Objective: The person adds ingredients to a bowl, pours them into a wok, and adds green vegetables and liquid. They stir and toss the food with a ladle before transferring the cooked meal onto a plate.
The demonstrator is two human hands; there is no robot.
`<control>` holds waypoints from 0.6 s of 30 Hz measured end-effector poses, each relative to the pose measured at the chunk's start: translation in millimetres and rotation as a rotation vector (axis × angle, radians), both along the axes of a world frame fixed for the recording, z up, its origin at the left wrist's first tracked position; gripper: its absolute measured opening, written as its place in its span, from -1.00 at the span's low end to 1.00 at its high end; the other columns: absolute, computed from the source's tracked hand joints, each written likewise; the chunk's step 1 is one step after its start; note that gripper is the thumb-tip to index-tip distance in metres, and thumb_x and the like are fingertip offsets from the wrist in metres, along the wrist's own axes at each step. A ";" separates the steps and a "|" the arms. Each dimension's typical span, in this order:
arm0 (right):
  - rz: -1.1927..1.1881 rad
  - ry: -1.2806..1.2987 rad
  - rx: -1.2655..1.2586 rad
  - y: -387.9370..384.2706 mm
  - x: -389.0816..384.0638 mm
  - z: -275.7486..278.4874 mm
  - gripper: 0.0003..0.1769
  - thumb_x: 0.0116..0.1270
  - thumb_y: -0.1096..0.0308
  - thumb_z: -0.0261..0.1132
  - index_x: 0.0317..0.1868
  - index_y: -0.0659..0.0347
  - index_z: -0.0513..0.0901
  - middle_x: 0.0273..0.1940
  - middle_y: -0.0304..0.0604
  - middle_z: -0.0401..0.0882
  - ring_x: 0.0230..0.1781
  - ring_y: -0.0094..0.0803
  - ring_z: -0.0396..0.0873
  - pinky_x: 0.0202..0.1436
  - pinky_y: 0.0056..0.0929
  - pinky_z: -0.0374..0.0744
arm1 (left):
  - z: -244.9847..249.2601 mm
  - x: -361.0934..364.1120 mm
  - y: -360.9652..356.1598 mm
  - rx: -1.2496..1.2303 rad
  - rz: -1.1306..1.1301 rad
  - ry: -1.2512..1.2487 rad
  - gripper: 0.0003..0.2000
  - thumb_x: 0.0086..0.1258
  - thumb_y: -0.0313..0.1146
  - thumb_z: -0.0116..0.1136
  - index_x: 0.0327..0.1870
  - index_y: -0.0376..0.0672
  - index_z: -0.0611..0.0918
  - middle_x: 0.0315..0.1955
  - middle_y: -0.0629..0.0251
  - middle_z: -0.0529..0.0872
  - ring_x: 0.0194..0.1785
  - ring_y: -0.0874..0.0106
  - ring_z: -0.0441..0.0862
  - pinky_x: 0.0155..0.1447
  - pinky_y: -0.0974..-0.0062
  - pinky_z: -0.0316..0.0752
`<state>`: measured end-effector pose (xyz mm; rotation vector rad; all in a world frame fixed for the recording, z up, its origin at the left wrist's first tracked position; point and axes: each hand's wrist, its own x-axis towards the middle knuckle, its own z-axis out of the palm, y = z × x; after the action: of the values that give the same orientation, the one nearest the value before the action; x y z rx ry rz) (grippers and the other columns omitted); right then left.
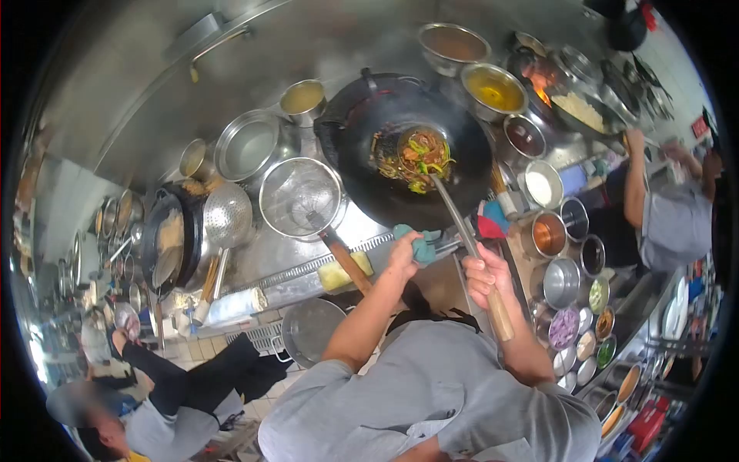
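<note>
A large black wok [362, 185] sits on the stove in front of me, with meat and green vegetables [422, 154] in it. Some of this food rests in the bowl of a ladle. The ladle's wooden handle [499, 314] is in my right hand [486, 276], fingers wrapped round it. My left hand [403, 256] is closed on a teal cloth [419, 245] at the wok's near edge. Left of the wok, a wire strainer [300, 197] lies with its wooden handle pointing toward me.
A perforated skimmer [228, 214] and a steel pot [248, 145] stand at the left. Bowls of oil [495, 91] and sauce [548, 233] line the right. Co-workers are at far right [677, 223] and lower left [165, 423]. Flames [541, 91] show at upper right.
</note>
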<state>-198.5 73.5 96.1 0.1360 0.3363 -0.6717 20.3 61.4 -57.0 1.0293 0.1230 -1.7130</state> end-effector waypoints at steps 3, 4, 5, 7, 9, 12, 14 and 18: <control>-0.100 0.083 0.003 37.0 -29.5 19.2 -0.68 0.70 0.14 0.03 0.32 -0.09 0.52 -0.42 -0.31 0.40 -0.75 -0.69 0.29 -0.77 -0.57 0.35 | 3.2 4.9 -0.3 -0.020 0.005 -0.054 -0.81 0.34 -0.26 0.32 -0.15 -0.15 0.66 -0.23 0.25 0.76 -0.24 0.27 0.72 -0.17 0.21 0.66; -0.140 0.125 -0.009 54.5 -41.4 26.3 -0.69 0.70 0.14 0.04 0.32 -0.11 0.53 -0.43 -0.31 0.40 -0.76 -0.69 0.29 -0.78 -0.57 0.34 | -0.4 12.0 -0.2 -0.062 -0.064 0.022 -0.80 0.38 -0.22 0.34 -0.13 -0.11 0.66 -0.25 0.25 0.76 -0.26 0.27 0.72 -0.17 0.26 0.65; -0.182 0.167 -0.017 74.5 -53.5 30.4 -0.69 0.69 0.14 0.05 0.32 -0.12 0.53 -0.43 -0.30 0.40 -0.76 -0.68 0.28 -0.79 -0.56 0.34 | -4.2 13.0 -1.3 -0.043 -0.044 0.014 -0.80 0.39 -0.20 0.35 -0.15 -0.09 0.65 -0.27 0.25 0.76 -0.27 0.27 0.73 -0.16 0.28 0.67; -0.290 0.173 -0.002 118.7 -79.3 33.9 -0.69 0.67 0.18 0.08 0.33 -0.15 0.53 -0.44 -0.28 0.39 -0.77 -0.65 0.27 -0.80 -0.53 0.33 | -1.7 16.0 -3.0 -0.055 -0.041 -0.073 -0.85 0.37 -0.25 0.33 -0.23 -0.04 0.61 -0.28 0.25 0.76 -0.23 0.27 0.75 -0.11 0.25 0.71; -0.404 0.211 -0.019 172.7 -102.5 43.8 -0.66 0.66 0.21 0.11 0.37 -0.17 0.50 -0.44 -0.27 0.38 -0.77 -0.64 0.26 -0.80 -0.51 0.34 | 4.3 15.9 -3.5 -0.089 -0.009 -0.047 -0.94 0.30 -0.38 0.23 -0.34 -0.01 0.57 -0.34 0.28 0.74 -0.31 0.31 0.74 -0.20 0.28 0.72; -0.564 0.246 -0.047 261.8 -130.6 60.1 -0.46 0.59 0.40 0.13 0.51 -0.14 0.34 -0.43 -0.28 0.37 -0.76 -0.64 0.26 -0.79 -0.50 0.35 | -39.2 49.7 -30.5 -0.235 -0.053 -0.011 -0.93 0.33 -0.35 0.17 -0.38 0.03 0.56 -0.44 0.34 0.68 -0.39 0.32 0.70 -0.31 0.29 0.68; -0.685 0.245 -0.074 326.8 -147.5 57.5 -0.38 0.55 0.50 0.09 0.57 -0.08 0.28 -0.43 -0.29 0.37 -0.75 -0.66 0.25 -0.78 -0.50 0.37 | 15.5 43.6 -34.7 -0.144 -0.118 -0.042 -0.91 0.32 -0.34 0.11 -0.43 0.03 0.58 -0.52 0.32 0.66 -0.43 0.32 0.69 -0.34 0.31 0.68; -0.951 0.272 -0.041 467.3 -168.2 56.7 -0.30 0.51 0.51 0.12 0.61 -0.06 0.20 -0.42 -0.28 0.36 -0.74 -0.65 0.25 -0.76 -0.51 0.36 | 30.3 43.4 -13.7 -0.044 -0.054 -0.129 -0.87 0.36 -0.27 0.12 -0.29 -0.07 0.65 -0.37 0.30 0.72 -0.30 0.29 0.68 -0.18 0.33 0.64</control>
<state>-366.7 540.8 152.8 0.1643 0.5202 -1.6463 63.7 47.6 -26.8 1.1158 -0.0254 -1.6849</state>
